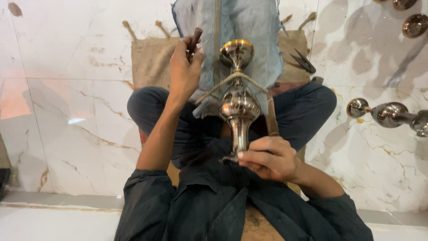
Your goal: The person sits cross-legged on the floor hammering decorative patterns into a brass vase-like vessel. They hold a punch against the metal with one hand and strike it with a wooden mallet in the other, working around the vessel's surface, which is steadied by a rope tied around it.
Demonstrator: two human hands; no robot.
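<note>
Single view, head-worn camera; looks steeply down over the wearer's own chest and dark shirt (209,201) at the bottom edge; crossed legs mid-frame, marble floor (67,111) filling the sides and top. Close range; the left hand (185,71) and right hand (269,158) sit large near centre, with the metal stem (238,107) between them running up the frame away from the body. Far edge reaches a burlap mat (149,62) and blue cloth (249,22); no second view to overlap.
</note>
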